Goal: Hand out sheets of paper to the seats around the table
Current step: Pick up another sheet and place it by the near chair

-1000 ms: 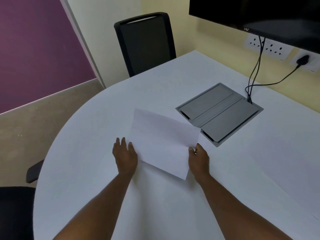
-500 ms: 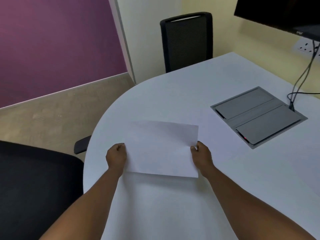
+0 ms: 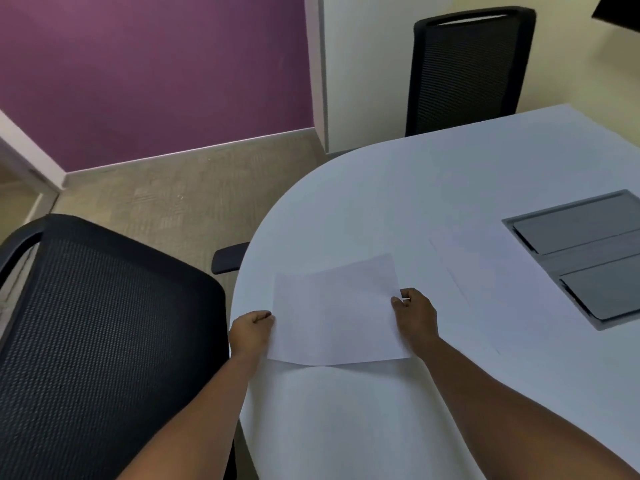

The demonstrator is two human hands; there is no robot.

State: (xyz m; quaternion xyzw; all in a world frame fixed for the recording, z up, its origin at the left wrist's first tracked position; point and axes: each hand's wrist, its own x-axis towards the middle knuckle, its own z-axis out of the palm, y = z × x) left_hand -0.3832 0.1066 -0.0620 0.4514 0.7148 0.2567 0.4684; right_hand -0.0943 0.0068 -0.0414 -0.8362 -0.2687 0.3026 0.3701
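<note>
A white sheet of paper (image 3: 337, 311) hangs just above the white table (image 3: 398, 188), near its rounded left edge. My left hand (image 3: 252, 329) pinches the sheet's left edge and my right hand (image 3: 415, 315) pinches its right edge. More white paper (image 3: 491, 275) lies flat on the table to the right of my right hand, faint against the tabletop. A black mesh chair (image 3: 97, 341) stands close at the left, next to the table edge, and a second black chair (image 3: 467, 67) stands at the far side.
A grey cable-box lid (image 3: 585, 251) is set into the table at the right. The near chair's armrest (image 3: 228, 258) pokes under the table rim. Purple wall and beige carpet lie beyond. A dark screen corner (image 3: 620, 12) shows top right.
My view has swung left, bringing the near chair into sight. Both hands have carried the sheet left toward the table's rounded edge, and the sheet has turned level.
</note>
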